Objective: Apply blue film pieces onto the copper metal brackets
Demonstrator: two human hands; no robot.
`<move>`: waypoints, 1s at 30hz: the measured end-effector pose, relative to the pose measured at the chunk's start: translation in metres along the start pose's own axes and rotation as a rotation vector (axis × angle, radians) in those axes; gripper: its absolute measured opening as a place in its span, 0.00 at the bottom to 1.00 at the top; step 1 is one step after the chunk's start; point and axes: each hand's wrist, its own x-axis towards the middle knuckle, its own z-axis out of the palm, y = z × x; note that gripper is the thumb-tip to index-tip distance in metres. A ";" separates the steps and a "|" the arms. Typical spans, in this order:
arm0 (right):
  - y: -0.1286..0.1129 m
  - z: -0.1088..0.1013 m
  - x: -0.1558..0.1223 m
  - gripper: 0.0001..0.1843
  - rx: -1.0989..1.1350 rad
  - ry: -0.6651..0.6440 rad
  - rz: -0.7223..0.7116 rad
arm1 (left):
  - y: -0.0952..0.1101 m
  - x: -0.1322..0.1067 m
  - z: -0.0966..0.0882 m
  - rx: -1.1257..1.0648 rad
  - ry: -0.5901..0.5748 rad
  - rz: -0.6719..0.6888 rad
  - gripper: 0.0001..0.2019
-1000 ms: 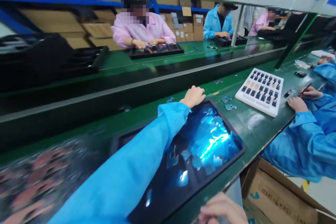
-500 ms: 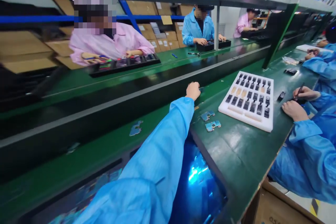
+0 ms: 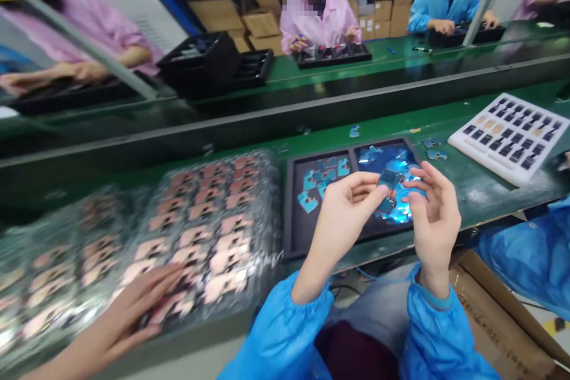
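Observation:
My left hand (image 3: 350,205) pinches a small blue-green circuit board (image 3: 390,178) between thumb and fingers, above a dark tray. Close by its right side is my right hand (image 3: 434,208), its fingers curved and apart; whether a fingertip touches the board is unclear. Below both hands, the tray's right compartment holds shiny blue film (image 3: 401,214). In the left compartment of the dark tray (image 3: 296,237) lie several loose blue boards (image 3: 307,202).
Clear plastic trays (image 3: 271,219) of copper-coloured boards stand at left, with another person's hand (image 3: 142,303) over them. A white foam tray (image 3: 485,160) of black parts sits at right. Below the bench edge is a cardboard box (image 3: 494,320). Co-workers sit opposite.
The view has swung left, bringing the plastic trays into sight. An arm of mine that was stretched far across the bench has come back, and both my hands are now together at the board.

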 end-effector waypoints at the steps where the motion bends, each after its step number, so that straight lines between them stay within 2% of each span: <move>1: -0.004 0.006 -0.003 0.19 0.020 -0.088 0.013 | -0.002 -0.024 -0.010 -0.003 0.049 -0.026 0.15; 3: -0.011 0.018 -0.017 0.10 0.042 -0.237 0.039 | -0.007 -0.061 -0.029 0.006 0.145 -0.045 0.14; 5: -0.018 0.031 -0.036 0.05 0.065 -0.305 0.052 | -0.012 -0.087 -0.046 0.047 0.233 -0.022 0.12; 9: -0.024 0.053 -0.071 0.05 0.075 -0.376 0.050 | -0.025 -0.119 -0.073 0.113 0.323 0.038 0.08; 12: -0.022 0.067 -0.085 0.05 0.033 -0.374 -0.002 | -0.036 -0.134 -0.085 0.120 0.368 0.089 0.07; 17: -0.019 0.081 -0.096 0.13 -0.055 -0.330 -0.115 | -0.050 -0.148 -0.094 0.124 0.416 0.114 0.07; 21: -0.018 0.083 -0.099 0.08 -0.084 -0.419 -0.096 | -0.052 -0.150 -0.101 0.106 0.443 0.129 0.07; 26: -0.016 0.087 -0.099 0.10 -0.147 -0.360 -0.162 | -0.055 -0.151 -0.107 0.149 0.445 0.163 0.06; 30: -0.017 0.089 -0.101 0.06 -0.109 -0.463 -0.116 | -0.059 -0.151 -0.111 0.129 0.459 0.153 0.06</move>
